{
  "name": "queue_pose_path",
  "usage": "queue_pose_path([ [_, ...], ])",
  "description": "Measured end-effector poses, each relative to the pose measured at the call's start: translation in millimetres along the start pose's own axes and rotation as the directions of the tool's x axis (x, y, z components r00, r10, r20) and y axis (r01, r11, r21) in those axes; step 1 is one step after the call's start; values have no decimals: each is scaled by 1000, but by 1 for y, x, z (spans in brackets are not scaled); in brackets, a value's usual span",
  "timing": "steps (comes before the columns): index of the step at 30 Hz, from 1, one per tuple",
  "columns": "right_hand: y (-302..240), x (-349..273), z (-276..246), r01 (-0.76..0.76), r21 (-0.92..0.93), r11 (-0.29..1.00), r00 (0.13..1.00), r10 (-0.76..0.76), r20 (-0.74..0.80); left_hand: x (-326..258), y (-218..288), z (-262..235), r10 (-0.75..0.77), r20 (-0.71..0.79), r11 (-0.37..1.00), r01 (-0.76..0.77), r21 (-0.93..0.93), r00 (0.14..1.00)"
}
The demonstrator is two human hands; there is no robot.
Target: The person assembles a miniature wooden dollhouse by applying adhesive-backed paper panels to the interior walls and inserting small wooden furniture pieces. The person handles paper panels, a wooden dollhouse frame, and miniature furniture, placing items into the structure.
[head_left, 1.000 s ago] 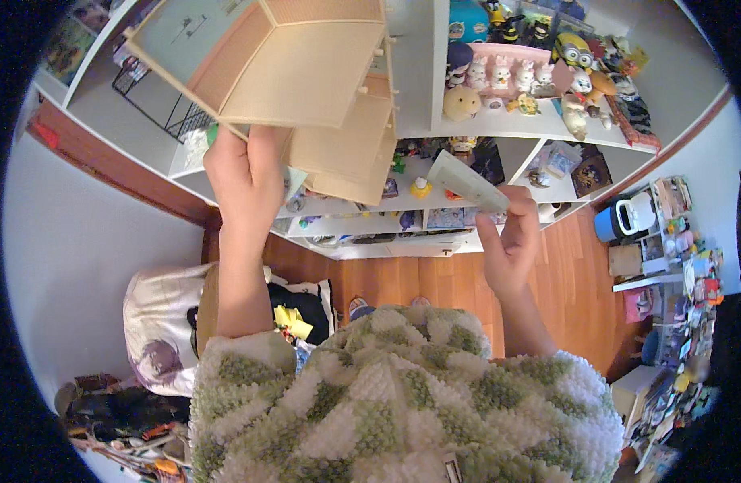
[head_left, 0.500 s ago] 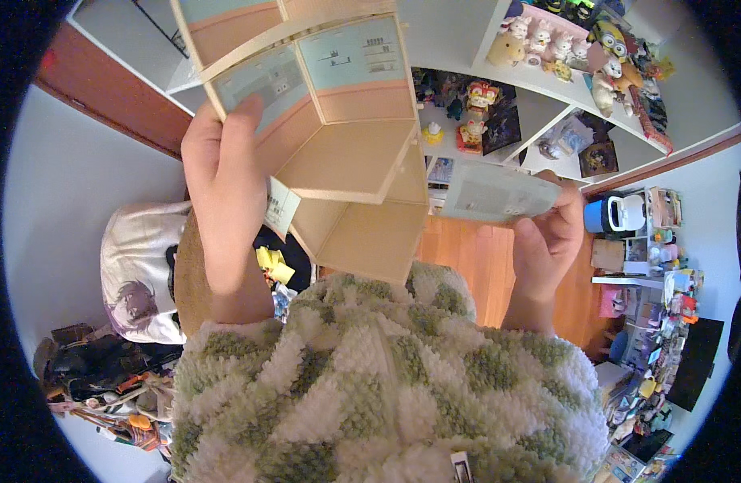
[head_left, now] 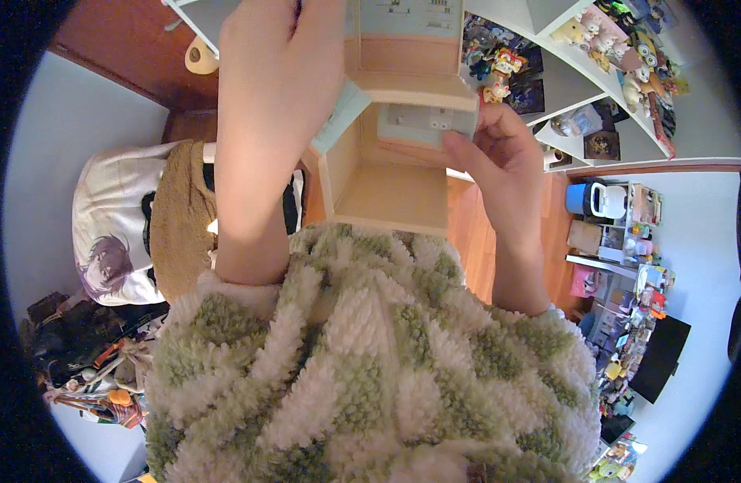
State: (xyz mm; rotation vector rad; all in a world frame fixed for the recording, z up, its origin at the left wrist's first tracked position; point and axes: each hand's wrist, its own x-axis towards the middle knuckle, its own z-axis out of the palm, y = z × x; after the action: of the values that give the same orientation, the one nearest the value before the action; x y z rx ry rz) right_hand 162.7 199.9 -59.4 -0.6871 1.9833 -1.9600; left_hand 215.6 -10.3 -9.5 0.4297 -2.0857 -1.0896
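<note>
In front of my chest is a miniature wooden dollhouse (head_left: 391, 193), its open rooms facing me and its upper walls papered in light blue and pink. My left hand (head_left: 282, 72) grips its left side near the top; the fingertips run out of view. Between my right hand's (head_left: 503, 153) thumb and fingers is a blue and pink printed card (head_left: 415, 125), inside the lower room against its back or right wall. A small light blue piece (head_left: 344, 121) juts out beside my left wrist; whether it is attached to the dollhouse I cannot tell.
White shelves (head_left: 564, 80) with figurines rise at the far right. A white cloth with a printed figure (head_left: 109, 249) and a brown cushion-like thing (head_left: 177, 217) lie to my left. Bags and clutter (head_left: 97, 354) sit lower left. Wooden floor (head_left: 471, 221) shows beyond the dollhouse.
My right hand has brought the card leftward and up into the dollhouse's lower room. The dollhouse has turned more upright and shifted right; my left hand appears higher and nearer.
</note>
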Motion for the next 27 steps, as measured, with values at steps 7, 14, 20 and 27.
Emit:
queue_pose_path([
  [7, -5, 10, 20, 48, -215, 975, 997, -60, -52, 8, 0, -6, -27, -20, 992, 29, 120, 999],
  [14, -18, 17, 29, 61, -505, 861, 991, -114, -76, 15, -3, -7, -40, -17, 990, 42, 133, 999],
  [20, -27, 18, 33, 15, -599, 801, 994, -78, -79, 17, 1, -4, -143, -26, 983, 145, 114, 989],
  [27, -31, 20, 34, 11, -652, 758, 994, -81, -78, 19, -1, -5, -105, -19, 982, 106, 154, 994],
])
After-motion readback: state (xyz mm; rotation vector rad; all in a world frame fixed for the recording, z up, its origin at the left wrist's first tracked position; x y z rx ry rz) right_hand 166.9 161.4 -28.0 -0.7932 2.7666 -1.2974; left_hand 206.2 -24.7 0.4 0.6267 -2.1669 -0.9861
